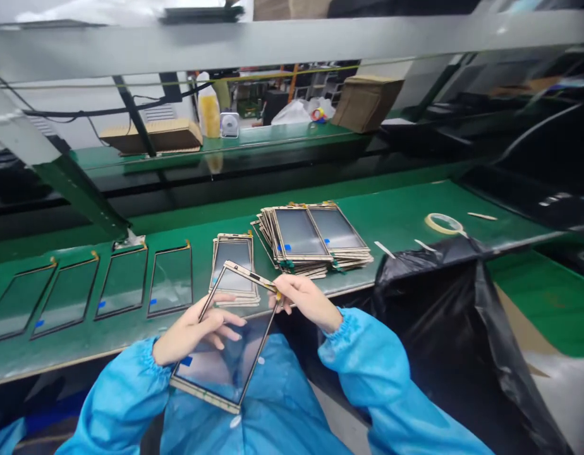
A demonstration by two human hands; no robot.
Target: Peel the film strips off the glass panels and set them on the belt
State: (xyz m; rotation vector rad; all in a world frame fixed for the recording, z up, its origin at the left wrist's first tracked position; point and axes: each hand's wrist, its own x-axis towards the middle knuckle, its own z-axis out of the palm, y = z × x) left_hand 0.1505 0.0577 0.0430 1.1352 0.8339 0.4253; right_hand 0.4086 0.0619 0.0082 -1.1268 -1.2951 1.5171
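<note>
A clear glass touch panel [235,360] with a dark inner border, pale strips at its top and bottom edges and a blue tab is tilted above my lap. My left hand [197,328] holds it by the left edge, with fingers spread across the glass; I cannot tell which fingers are behind it. My right hand [306,298] is closed at its top right corner, pinching near the small orange flex tail [278,295]. Just beyond lies a short stack of framed panels [232,259], partly hidden by the held one.
Larger stacks of framed panels [301,234] lie behind it. Several thin glass panels [171,278] are spread on the green bench at left. A tape roll [444,223] rests at right, above a black plastic bag [429,309]. A slanted post [83,196] stands at left.
</note>
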